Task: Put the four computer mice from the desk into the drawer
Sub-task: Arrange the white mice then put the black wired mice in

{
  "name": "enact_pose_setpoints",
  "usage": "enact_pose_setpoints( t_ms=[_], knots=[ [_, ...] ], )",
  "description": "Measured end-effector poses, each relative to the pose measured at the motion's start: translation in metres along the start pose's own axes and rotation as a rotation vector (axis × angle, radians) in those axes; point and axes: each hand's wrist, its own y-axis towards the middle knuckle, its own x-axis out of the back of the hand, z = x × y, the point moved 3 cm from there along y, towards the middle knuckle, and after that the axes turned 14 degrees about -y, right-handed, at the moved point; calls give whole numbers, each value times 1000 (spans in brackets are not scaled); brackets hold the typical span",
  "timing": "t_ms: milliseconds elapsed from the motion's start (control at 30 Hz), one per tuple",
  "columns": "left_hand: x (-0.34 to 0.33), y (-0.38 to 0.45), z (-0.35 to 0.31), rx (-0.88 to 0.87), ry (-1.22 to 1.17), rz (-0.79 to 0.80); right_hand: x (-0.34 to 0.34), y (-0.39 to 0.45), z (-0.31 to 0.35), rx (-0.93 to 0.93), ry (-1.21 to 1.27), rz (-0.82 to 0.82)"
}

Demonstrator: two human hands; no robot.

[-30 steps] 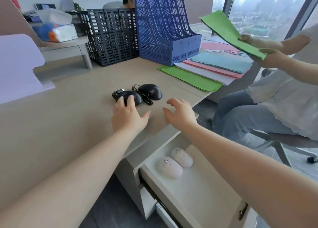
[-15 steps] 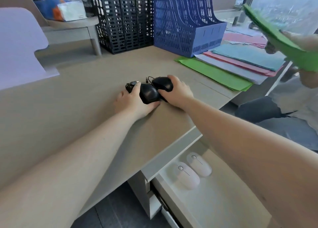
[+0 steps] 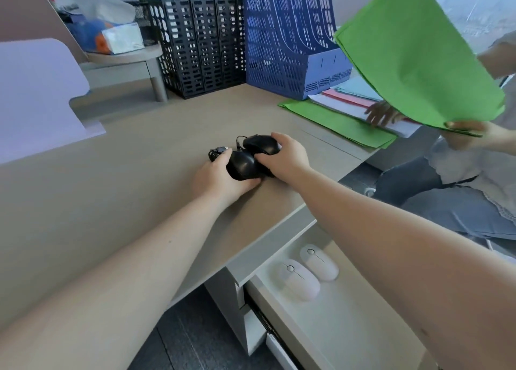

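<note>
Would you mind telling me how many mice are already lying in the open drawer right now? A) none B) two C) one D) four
B: two white mice lie side by side in the drawer, while the two black mice are on the desk under the left hand and right hand.

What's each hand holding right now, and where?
Left hand grips the near black mouse around its body; right hand grips the far black mouse at its rear. Both sit at desk level.
</note>
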Motion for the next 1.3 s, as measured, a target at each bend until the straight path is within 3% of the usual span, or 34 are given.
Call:
enact_pose_setpoints(
  t_ms=[400,667,967,1300],
  knots=[
    [-23,-120,-32,-91,-146,15,47,-105,-35,-187,255,36],
    [-71,-205,-53,-168,-134,65,80,-177,-103,-282,319,16],
    [-147,-248,-25,-27,-68,205,66,-206,-187,-425,278,148],
    [-176,-238,6,91,86,291,26,-193,-226,-476,208,231]
  ],
)
